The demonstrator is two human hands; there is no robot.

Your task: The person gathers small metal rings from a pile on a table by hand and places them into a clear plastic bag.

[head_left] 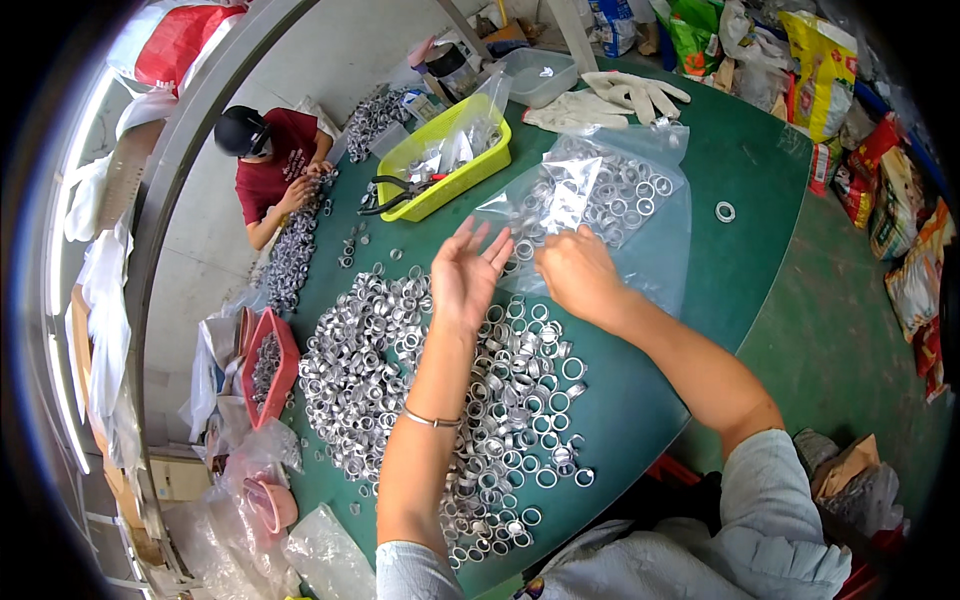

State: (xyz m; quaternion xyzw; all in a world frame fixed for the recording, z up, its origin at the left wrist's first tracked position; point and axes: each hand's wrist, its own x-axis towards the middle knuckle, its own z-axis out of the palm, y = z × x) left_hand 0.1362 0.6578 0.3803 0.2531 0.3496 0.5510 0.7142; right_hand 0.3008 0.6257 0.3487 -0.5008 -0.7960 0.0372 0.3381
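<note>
My left hand [465,272] is palm up with its fingers apart, above the far edge of a large pile of silvery metal rings [350,375]. To its right, my right hand [582,275] is closed, its fingers curled at the near edge of a clear plastic bag [655,265]. Many similar rings [625,195] lie inside the bag, which rests flat on the green table [750,250]. A few rings show between my two hands, by the bag's edge. What the right fingertips pinch is partly hidden by the hand.
A yellow basket [455,190] holds bagged parts, with pliers [395,195] at its edge. White gloves [610,100] and a clear tub [538,78] lie beyond. One ring [725,212] sits apart at right. A co-worker [280,170] handles rings across the table. A red bin [272,370] stands left.
</note>
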